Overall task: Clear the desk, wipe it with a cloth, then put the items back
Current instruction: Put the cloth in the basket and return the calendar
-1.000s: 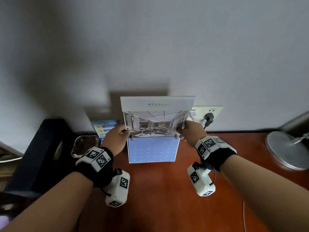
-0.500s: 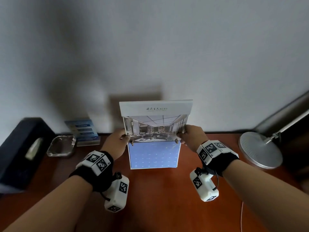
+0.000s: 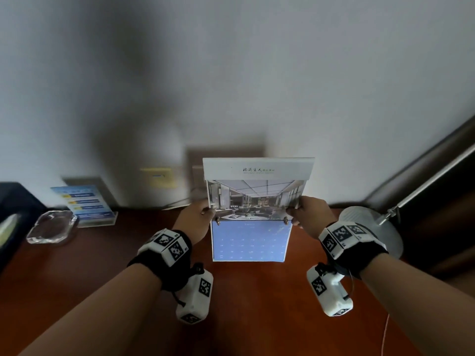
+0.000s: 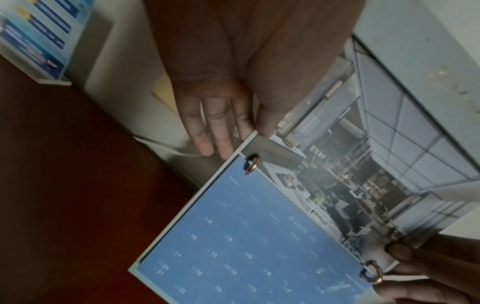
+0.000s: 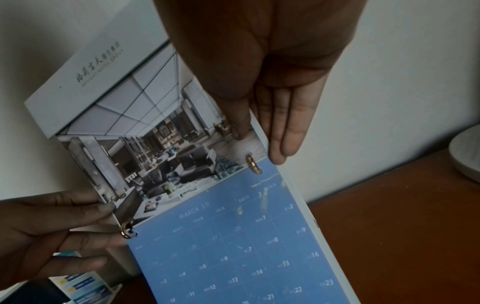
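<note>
Clearly your left hand (image 3: 195,222) and right hand (image 3: 311,217) each pinch a side edge of the desk calendar (image 3: 250,240), upright over the desk (image 3: 257,304); it looks light, pages floppy; grip the stiff backing beside the rings (image 3: 218,222).

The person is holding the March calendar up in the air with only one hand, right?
Not quite. Two hands hold it, not one: the left hand and the right hand each pinch one side of the desk calendar, as the head view shows. It is up off the desk and open at March.
</note>
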`<state>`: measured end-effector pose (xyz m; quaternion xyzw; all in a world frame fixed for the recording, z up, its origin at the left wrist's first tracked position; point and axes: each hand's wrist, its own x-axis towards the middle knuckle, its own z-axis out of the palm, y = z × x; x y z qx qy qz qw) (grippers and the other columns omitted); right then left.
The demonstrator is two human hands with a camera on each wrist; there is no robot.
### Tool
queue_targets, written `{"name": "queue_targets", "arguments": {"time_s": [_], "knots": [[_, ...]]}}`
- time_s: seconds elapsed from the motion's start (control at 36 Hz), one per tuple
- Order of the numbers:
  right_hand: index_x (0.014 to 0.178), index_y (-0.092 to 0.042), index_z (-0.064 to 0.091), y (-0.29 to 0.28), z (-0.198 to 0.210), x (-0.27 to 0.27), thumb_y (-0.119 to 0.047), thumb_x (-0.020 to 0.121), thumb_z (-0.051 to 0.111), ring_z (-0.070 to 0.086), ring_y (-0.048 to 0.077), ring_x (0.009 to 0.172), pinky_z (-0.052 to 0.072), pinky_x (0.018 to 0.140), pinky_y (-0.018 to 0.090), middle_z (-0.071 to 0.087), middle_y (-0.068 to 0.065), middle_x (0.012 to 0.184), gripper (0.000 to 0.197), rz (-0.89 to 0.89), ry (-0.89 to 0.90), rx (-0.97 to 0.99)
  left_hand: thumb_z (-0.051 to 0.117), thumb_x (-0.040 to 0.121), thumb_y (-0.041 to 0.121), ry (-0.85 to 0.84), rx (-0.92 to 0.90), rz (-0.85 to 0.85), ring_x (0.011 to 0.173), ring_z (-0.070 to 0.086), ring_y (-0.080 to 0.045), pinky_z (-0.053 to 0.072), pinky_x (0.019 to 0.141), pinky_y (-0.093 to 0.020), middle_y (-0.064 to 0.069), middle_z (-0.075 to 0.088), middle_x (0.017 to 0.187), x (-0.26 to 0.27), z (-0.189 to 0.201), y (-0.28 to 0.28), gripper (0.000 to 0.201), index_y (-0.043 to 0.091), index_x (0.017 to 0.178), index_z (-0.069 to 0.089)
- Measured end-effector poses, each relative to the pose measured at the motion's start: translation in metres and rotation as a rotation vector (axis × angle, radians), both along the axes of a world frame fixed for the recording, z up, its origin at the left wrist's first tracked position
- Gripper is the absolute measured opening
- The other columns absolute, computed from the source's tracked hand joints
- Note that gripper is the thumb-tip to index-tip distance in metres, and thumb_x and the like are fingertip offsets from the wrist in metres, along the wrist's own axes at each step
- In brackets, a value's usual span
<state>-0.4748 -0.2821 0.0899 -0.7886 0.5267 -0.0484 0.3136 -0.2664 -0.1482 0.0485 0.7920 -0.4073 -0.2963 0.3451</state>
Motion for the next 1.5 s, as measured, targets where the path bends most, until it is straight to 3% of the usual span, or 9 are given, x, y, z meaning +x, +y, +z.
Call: {"name": "queue_targets", "arguments": {"time_s": [0.19, 0.33, 0.44, 0.61, 0.72, 0.86, 1.08, 1.25, 1.5], "knots": [[0.071, -0.014, 0.053, -0.031, -0.008, -0.031, -0.018, 0.091, 0.056, 0.067, 0.032, 0.083, 0.053, 0.082, 0.041, 0.071, 0.020, 0.087, 0.021, -0.034, 0.018, -0.009, 0.043, 0.096, 0.014, -0.023, 0.004, -0.044, 0.059, 0.043, -0.017, 0.034, 0.060, -0.029, -0.003, 0.048, 0.066, -0.027, -0.003, -0.034, 0.019, 0.007, 0.080, 0.051], [0.064, -0.022, 0.048, -0.056, -0.016, -0.050, -0.017, 0.090, 0.059, 0.066, 0.036, 0.087, 0.053, 0.083, 0.044, 0.070, 0.022, 0.089, 0.028, -0.084, 0.013, -0.019, 0.043, 0.097, 0.019, 0.001, 0.032, -0.057, 0.088, 0.063, -0.029, 0.045, 0.074, -0.033, -0.014, 0.064, 0.091, -0.043, -0.009, -0.059, 0.018, 0.006, 0.095, 0.055], [0.081, -0.008, 0.060, -0.077, -0.021, -0.062, -0.018, 0.089, 0.060, 0.065, 0.037, 0.089, 0.052, 0.084, 0.045, 0.069, 0.023, 0.089, 0.012, -0.128, 0.004, -0.017, 0.042, 0.097, 0.021, -0.011, 0.025, -0.065, 0.097, 0.064, -0.031, 0.049, 0.087, -0.043, -0.016, 0.065, 0.103, -0.059, -0.011, -0.077, 0.025, 0.003, 0.107, 0.057], [0.092, 0.000, 0.065, -0.101, -0.021, -0.076, -0.021, 0.091, 0.057, 0.064, 0.032, 0.092, 0.047, 0.082, 0.034, 0.070, 0.018, 0.091, 0.022, -0.157, 0.070, -0.030, 0.042, 0.098, 0.020, -0.082, 0.004, -0.079, 0.090, 0.062, -0.030, 0.046, 0.079, -0.036, -0.017, 0.065, 0.095, -0.075, -0.016, -0.107, 0.025, 0.001, 0.100, 0.058], [0.083, -0.007, 0.061, -0.118, -0.027, -0.085, -0.021, 0.091, 0.058, 0.063, 0.035, 0.093, 0.046, 0.081, 0.034, 0.070, 0.020, 0.092, 0.016, -0.166, 0.066, -0.056, 0.041, 0.099, 0.021, -0.128, 0.007, -0.101, 0.083, 0.055, -0.028, 0.037, 0.070, -0.031, -0.013, 0.060, 0.086, -0.082, -0.022, -0.126, 0.022, 0.004, 0.090, 0.052], [0.067, -0.016, 0.049, -0.136, -0.031, -0.096, -0.022, 0.091, 0.057, 0.064, 0.035, 0.089, 0.049, 0.082, 0.040, 0.070, 0.020, 0.090, 0.026, -0.183, 0.075, -0.101, 0.037, 0.099, 0.021, -0.113, 0.015, -0.128, 0.094, 0.062, -0.029, 0.046, 0.080, -0.038, -0.016, 0.064, 0.094, -0.092, -0.029, -0.148, 0.022, 0.006, 0.094, 0.052], [0.091, -0.009, 0.062, -0.158, -0.046, -0.107, -0.026, 0.091, 0.056, 0.064, 0.034, 0.090, 0.050, 0.085, 0.041, 0.070, 0.017, 0.093, 0.018, -0.232, 0.084, -0.115, 0.036, 0.100, 0.022, -0.147, -0.007, -0.161, 0.089, 0.061, -0.029, 0.046, 0.077, -0.035, -0.015, 0.064, 0.091, -0.103, -0.036, -0.167, 0.022, 0.006, 0.096, 0.052], [0.097, -0.006, 0.063, -0.164, -0.054, -0.110, -0.025, 0.091, 0.057, 0.064, 0.036, 0.092, 0.050, 0.085, 0.043, 0.070, 0.019, 0.095, 0.021, -0.247, 0.073, -0.111, 0.036, 0.100, 0.020, -0.183, -0.010, -0.173, 0.071, 0.048, -0.024, 0.035, 0.066, -0.029, -0.010, 0.054, 0.078, -0.106, -0.040, -0.175, 0.019, 0.011, 0.085, 0.043], [0.098, -0.012, 0.059, -0.169, -0.069, -0.117, -0.029, 0.092, 0.053, 0.066, 0.032, 0.084, 0.053, 0.082, 0.044, 0.070, 0.015, 0.089, 0.018, -0.326, 0.014, -0.067, 0.038, 0.100, 0.020, -0.208, -0.009, -0.171, 0.068, 0.044, -0.025, 0.032, 0.062, -0.029, -0.007, 0.049, 0.071, -0.110, -0.038, -0.180, 0.020, 0.009, 0.084, 0.043]]}}
